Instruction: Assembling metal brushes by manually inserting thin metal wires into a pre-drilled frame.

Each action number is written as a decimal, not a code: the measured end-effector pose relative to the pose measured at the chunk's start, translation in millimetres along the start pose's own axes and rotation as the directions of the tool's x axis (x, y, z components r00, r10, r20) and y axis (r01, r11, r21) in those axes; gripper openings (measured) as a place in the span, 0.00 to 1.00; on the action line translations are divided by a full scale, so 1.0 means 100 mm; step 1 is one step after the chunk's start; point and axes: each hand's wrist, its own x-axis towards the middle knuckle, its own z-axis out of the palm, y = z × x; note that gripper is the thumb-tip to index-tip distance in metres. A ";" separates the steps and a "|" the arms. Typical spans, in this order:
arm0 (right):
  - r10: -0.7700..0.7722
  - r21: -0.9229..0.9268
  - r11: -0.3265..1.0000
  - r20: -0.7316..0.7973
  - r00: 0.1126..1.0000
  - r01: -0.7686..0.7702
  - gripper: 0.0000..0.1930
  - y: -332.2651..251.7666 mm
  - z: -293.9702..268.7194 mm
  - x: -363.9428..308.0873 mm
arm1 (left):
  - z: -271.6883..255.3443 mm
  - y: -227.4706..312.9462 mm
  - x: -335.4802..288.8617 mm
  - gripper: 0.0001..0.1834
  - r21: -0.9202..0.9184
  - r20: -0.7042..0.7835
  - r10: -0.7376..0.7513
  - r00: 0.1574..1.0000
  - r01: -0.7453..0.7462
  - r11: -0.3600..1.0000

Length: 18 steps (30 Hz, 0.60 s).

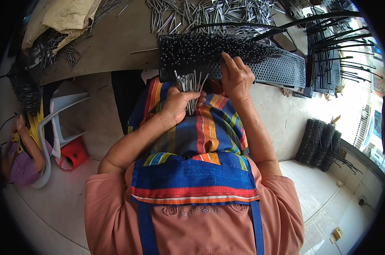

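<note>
My left hand (179,104) is closed around a bundle of thin metal pins (190,83), their tips fanning upward over my striped apron. My right hand (235,76) rests on a long black perforated tray (277,68) at the table's near edge, fingers pinched at its filled part. The tray's left part (201,51) is packed with upright pins; its right end shows bare mesh holes.
A heap of loose metal pins (209,15) lies on the brown table (111,46) beyond the tray. Black wire racks (332,46) stand at right, more stacked on the floor (322,142). A person (20,155) sits at left by a white plastic chair (58,119).
</note>
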 end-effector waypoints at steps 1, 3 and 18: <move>-0.021 -0.049 0.999 0.013 1.000 0.021 0.13 -0.02 -0.01 -0.02 | 0.00 0.01 -0.01 0.11 0.000 0.000 0.001 1.000 -0.001 1.000; 0.065 0.062 0.996 0.033 0.997 -0.067 0.12 -0.09 -0.08 -0.13 | 0.01 0.04 -0.02 0.11 0.005 0.017 0.054 0.998 -0.054 0.999; 0.478 0.790 0.173 0.455 0.751 -0.589 0.03 -0.15 -0.13 -0.20 | -0.06 0.06 -0.09 0.08 0.182 -0.074 -0.087 0.993 0.099 0.978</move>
